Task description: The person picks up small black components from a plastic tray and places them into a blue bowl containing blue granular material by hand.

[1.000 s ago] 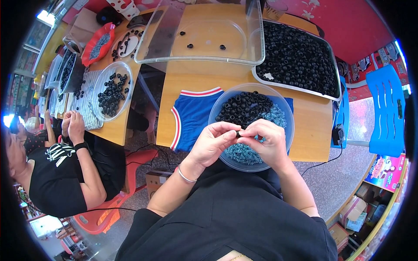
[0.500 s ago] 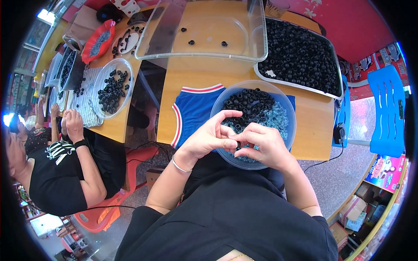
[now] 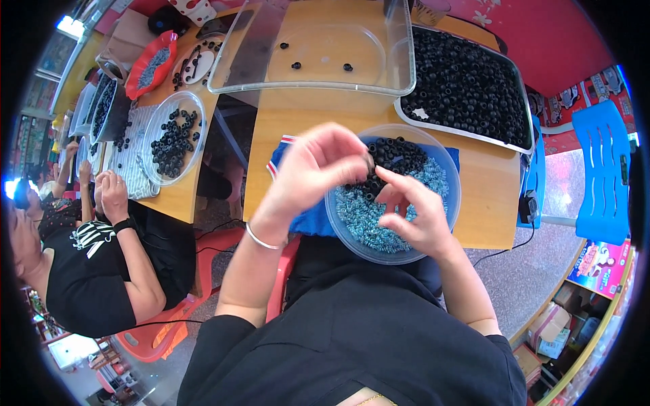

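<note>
A clear round basin [image 3: 338, 227] holds small black round parts [image 3: 399, 154] at its far side and pale blue, coil-like pieces [image 3: 372, 220] nearer me. My left hand [image 3: 318, 169], smeared by motion, is raised over the basin's left rim. Its thumb and fingertips come together around a small black round part [image 3: 370, 162], partly hidden. Over the right of the basin is my right hand [image 3: 414, 213]. Its index finger reaches toward the left fingertips, and the thumb stands apart from it with nothing visible between them.
Blue cloth [image 3: 315, 220] with red-and-white trim lies under the basin. Beyond stand a clear bin [image 3: 311, 86] with a few black parts and a tray [image 3: 467, 141] heaped with them. At left, a person [image 3: 101, 271] sits by another table. A blue chair [image 3: 599, 176] stands right.
My left hand has lifted forward and left, away from the right hand. My right hand has shifted slightly right and its fingers have parted. More of the blue pieces now show.
</note>
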`<state>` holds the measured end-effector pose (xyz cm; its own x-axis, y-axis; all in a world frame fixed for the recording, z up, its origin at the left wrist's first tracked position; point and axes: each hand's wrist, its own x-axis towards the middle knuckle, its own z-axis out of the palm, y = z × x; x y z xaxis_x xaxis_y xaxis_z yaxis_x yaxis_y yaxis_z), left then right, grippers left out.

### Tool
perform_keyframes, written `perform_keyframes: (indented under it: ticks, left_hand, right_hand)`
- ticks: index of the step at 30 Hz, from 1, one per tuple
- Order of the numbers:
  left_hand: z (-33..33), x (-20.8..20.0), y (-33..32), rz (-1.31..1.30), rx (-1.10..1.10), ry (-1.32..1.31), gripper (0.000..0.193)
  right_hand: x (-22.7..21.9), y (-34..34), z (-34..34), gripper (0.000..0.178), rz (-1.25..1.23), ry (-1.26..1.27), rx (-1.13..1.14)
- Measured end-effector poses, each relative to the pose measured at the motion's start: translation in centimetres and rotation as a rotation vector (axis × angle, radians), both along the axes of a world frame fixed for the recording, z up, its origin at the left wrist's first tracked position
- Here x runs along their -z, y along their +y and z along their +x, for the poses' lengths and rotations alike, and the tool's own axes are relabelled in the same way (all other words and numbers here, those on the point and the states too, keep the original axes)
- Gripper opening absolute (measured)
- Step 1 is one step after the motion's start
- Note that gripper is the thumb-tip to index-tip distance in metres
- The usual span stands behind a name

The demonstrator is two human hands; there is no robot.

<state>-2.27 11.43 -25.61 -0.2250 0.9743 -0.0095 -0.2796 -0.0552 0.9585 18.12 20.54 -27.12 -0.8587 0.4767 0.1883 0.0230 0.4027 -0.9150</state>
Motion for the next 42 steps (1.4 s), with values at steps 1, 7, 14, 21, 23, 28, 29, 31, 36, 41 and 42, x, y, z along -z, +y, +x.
perform_keyframes:
  ticks: [1,7,14,21,23,28,29,31,36,41,42]
  left_hand:
    - [-0.7,-1.3,1.0,0.05,-0.113,0.12,0.021]
    - [-4.4,-3.4,4.9,0.2,-0.504,0.751,0.019]
    - [-0.1,-0.3,1.7,0.176,-0.213,1.044,0.016]
    - [1.0,4.3,-0.7,0.042,0.043,1.419,0.02]
    - [1.2,4.6,-0.9,0.029,0.069,1.477,0.021]
    - [1.4,4.9,-0.9,0.019,0.055,1.514,0.019]
    - [1.5,4.9,-0.9,0.019,0.054,1.514,0.019]
    - [1.5,4.9,-0.7,0.007,0.07,1.492,0.02]
    - [1.5,5.0,-0.7,-0.001,0.077,1.505,0.021]
    - [1.4,4.6,-1.0,0.091,0.002,1.48,0.016]
    - [1.3,4.3,-1.2,0.067,-0.025,1.32,0.018]
  right_hand:
    - [0.0,0.4,0.0,0.049,0.036,0.004,0.04]
    - [1.5,1.3,-0.1,0.027,0.126,-0.027,0.183]
    - [2.8,0.4,-1.2,0.02,0.443,-0.151,0.006]
    - [3.4,-1.1,-2.6,0.017,0.621,-0.319,0.021]
    - [3.5,-1.1,-2.7,0.019,0.64,-0.342,0.004]
    - [3.9,-1.7,-2.8,0.019,0.633,-0.333,0.009]
    - [4.1,-1.8,-2.8,0.018,0.641,-0.334,0.006]
    - [3.9,-1.7,-2.9,0.017,0.645,-0.353,-0.002]
    - [3.9,-1.4,-2.9,0.016,0.657,-0.326,-0.03]
    - [2.7,-0.9,-2.3,0.011,0.289,-0.26,-0.005]
    - [2.1,-0.7,-2.0,0.011,0.289,-0.26,-0.004]
